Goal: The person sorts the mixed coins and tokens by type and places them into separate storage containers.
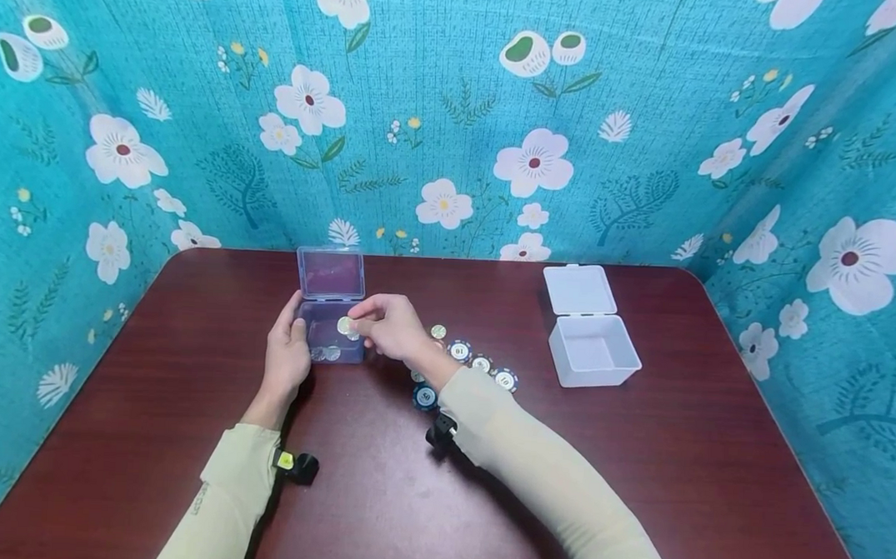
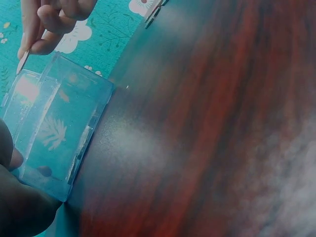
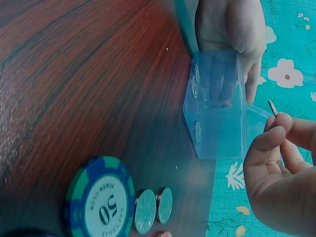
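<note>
A clear bluish plastic box [image 1: 351, 355] stands on the table with its hinged lid [image 1: 331, 273] raised at the back. My left hand [image 1: 287, 352] grips the box by its left side. Between the thumb and fingers of my right hand [image 1: 395, 327] is a silvery coin [image 1: 344, 326], pinched above the box's opening. The right wrist view shows this coin [image 3: 272, 107] edge-on, outside the box wall. Several coins [image 1: 330, 354] lie inside the box near its front wall. A poker chip [image 3: 101, 200] marked 50 lies beside two coins on the table.
Right of the clear box, poker chips [image 1: 460, 350] and a few coins [image 1: 438, 332] lie loose, partly hidden by my right forearm. A white box [image 1: 592, 373] with its lid up stands farther right. A floral curtain hangs behind the dark wooden table [image 1: 378, 493].
</note>
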Tool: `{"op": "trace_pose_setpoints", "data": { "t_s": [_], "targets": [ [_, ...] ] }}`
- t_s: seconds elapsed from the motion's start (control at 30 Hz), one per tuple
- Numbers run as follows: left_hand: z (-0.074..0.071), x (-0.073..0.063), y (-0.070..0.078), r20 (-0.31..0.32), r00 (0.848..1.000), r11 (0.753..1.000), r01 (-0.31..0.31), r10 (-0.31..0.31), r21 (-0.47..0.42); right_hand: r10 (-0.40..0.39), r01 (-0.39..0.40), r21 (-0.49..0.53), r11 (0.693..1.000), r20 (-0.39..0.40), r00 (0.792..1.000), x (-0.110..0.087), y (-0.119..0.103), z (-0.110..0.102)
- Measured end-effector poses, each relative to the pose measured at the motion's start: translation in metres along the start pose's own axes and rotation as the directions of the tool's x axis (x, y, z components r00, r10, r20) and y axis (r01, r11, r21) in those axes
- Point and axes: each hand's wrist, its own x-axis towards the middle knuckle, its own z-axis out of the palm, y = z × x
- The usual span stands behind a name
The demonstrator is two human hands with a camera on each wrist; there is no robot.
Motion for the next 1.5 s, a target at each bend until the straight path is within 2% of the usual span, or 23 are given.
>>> {"op": "trace_pose_setpoints", "data": {
  "t_s": [0.37, 1.1, 1.33, 1.5],
  "targets": [
    [0.001, -0.002, -0.003, -0.009, 1.000, 1.000, 0.026, -0.026, 0.004, -0.008, 0.008, -0.012, 1.000, -0.022, 1.000, -0.004, -0.001, 0.009],
    [0.000, -0.004, 0.001, 0.009, 1.000, 1.000, 0.020, -0.020, -0.021, -0.024, 0.024, -0.011, 1.000, -0.033, 0.999, -0.001, 0.002, 0.015],
    [-0.001, -0.004, 0.000, 0.008, 1.000, 1.000, 0.000, 0.000, -0.015, -0.081, 0.082, 0.014, 0.997, -0.042, 0.996, -0.002, 0.006, 0.002],
    [-0.001, -0.001, -0.003, 0.003, 1.000, 1.000, -0.009, 0.009, 0.000, -0.124, 0.116, -0.099, 0.988, -0.076, 0.989, 0.000, 0.014, -0.025]
  ]
}}
